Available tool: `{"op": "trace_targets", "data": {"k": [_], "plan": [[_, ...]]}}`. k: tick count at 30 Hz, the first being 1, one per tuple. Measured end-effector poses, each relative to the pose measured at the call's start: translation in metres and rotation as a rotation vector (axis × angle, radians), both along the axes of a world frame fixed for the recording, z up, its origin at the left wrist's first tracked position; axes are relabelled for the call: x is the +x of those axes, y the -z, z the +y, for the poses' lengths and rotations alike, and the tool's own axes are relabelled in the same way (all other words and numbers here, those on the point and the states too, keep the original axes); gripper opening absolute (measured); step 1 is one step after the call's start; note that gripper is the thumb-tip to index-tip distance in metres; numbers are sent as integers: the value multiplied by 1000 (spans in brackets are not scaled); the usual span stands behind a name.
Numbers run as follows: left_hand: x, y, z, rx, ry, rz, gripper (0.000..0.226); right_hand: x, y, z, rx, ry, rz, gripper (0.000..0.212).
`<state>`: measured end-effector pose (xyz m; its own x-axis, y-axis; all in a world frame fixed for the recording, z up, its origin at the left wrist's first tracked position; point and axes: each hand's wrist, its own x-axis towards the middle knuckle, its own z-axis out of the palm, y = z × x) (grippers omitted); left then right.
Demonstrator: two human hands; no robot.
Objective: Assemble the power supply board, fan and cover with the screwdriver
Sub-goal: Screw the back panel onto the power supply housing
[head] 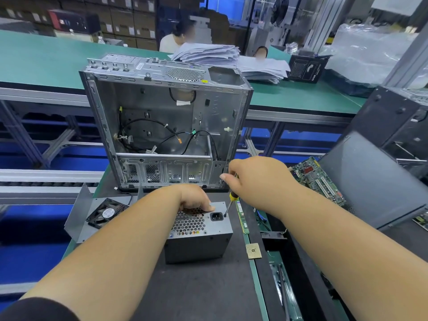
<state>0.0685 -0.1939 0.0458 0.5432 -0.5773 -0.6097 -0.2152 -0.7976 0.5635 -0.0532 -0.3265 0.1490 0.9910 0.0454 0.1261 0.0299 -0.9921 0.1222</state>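
Dark worktop: power supply stands near the edge. Left hand grips its top; right hand grasps screwdriver, tip at cover screw. Judged: fastening; next, steady downward turning.

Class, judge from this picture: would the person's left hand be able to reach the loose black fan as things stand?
Probably yes. The left hand grips the power supply, and the fan lies uncovered on the metal cover plate just to its left. It must release first.

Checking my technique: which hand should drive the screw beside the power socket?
Right hand: it grips the screwdriver, tip by the socket. The left hand steadies the power supply.
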Motion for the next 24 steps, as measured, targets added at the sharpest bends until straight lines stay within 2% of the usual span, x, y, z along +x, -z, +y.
{"op": "trace_targets", "data": {"k": [3, 6, 12, 15, 18, 21, 24], "plan": [[0, 0, 0, -13, -14, 17, 39, -2, -1, -1, 166, -48, 30, 25], [-1, 1, 1, -34, -23, 22, 37, -3, -4, -2, 243, -99, 33, 39], [2, 3, -1, -13, -4, -13, 30, 2, 2, -2, 81, -21, -8, 23], [3, 4, -2, -6, -3, -7, 36, 2, 6, 0, -9, 17, -39, 29], [3, 3, -3, -6, 2, -9, 40, 2, 3, -1, 144, 14, 8, 24], [4, 4, -3, -7, 20, 0, 43, 1, -4, -1, 236, -34, 57, 33], [7, 7, -3, -24, -5, 56, 41, 0, -6, -2, 282, -26, 7, 37]]}}
